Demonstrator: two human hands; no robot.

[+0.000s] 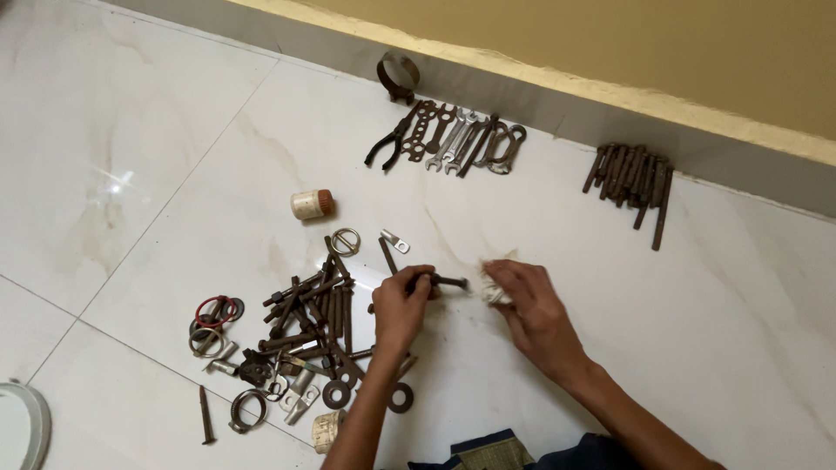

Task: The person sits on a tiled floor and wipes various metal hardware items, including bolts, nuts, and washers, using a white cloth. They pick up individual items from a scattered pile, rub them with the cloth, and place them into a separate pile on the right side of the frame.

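Left hand pinches 1 rusty bolt (held level); right hand clutches a pale cloth.

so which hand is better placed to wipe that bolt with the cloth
Right. The right hand already holds the cloth beside the bolt, which the left hand grips above the floor.

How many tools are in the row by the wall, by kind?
Pliers: 1
Flat wrenches and spanners: about 7, overlapping, so not exact
Total: about 8

The rusty bolt in the left hand and the rag under the right hand are not counted.
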